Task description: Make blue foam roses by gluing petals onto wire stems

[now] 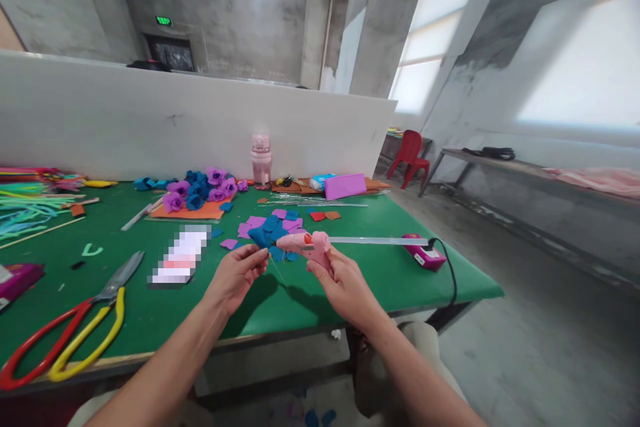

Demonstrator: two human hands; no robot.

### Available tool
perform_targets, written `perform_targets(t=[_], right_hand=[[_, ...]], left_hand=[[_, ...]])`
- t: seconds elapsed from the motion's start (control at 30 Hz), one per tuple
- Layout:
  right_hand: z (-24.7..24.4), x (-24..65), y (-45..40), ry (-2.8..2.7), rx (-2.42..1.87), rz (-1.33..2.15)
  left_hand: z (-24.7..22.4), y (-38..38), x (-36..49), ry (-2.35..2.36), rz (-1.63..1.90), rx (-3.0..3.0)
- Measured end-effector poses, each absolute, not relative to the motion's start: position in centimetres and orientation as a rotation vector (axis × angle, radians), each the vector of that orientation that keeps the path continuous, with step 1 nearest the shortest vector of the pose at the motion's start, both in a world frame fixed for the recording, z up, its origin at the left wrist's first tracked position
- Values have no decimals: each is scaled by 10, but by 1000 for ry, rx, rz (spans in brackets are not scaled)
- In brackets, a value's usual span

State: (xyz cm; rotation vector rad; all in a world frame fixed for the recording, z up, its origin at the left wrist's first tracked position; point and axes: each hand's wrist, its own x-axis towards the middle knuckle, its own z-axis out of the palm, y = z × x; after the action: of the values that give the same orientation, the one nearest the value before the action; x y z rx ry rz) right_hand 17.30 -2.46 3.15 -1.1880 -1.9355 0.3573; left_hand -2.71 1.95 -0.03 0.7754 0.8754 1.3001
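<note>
My left hand [235, 277] pinches a thin wire stem [277, 269] with a blue paper flower [258, 237] at its top. A pink glue gun [316, 248] is gripped in my right hand [349, 285], its nozzle pointing left, close beside the flower. From the gun's back a long clear glue stick [373, 240] juts out to the right. Whether the nozzle touches the paper I cannot tell. Behind both hands, purple and blue paper petals [277, 225] lie loose on the green table [350, 317].
Large red-and-yellow-handled scissors [113, 287] lie at left. Finished purple and blue flowers [197, 190] sit farther back, near a pink bottle [261, 163] and a white partition [200, 113]. A magenta box [424, 253] with a black cable stands at right. Pipe cleaners [30, 203] are piled far left.
</note>
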Motion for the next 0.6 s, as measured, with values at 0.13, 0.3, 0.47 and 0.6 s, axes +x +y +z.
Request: perform_targets(t=[0.13,0.3,0.47,0.6], right_hand=[[34,174,-25,-1913,-1198,348],[37,174,-26,-1907,-1176,355],[34,172,-26,-1923,-1154,362],[33,173,-26,-1929,-1156,375]], left_hand=[[-1,20,-27,885,1304,772],[-3,20,-28,896,1307,760],[-2,19,-28,883,1302,775],[0,18,-27,885,1300,774]])
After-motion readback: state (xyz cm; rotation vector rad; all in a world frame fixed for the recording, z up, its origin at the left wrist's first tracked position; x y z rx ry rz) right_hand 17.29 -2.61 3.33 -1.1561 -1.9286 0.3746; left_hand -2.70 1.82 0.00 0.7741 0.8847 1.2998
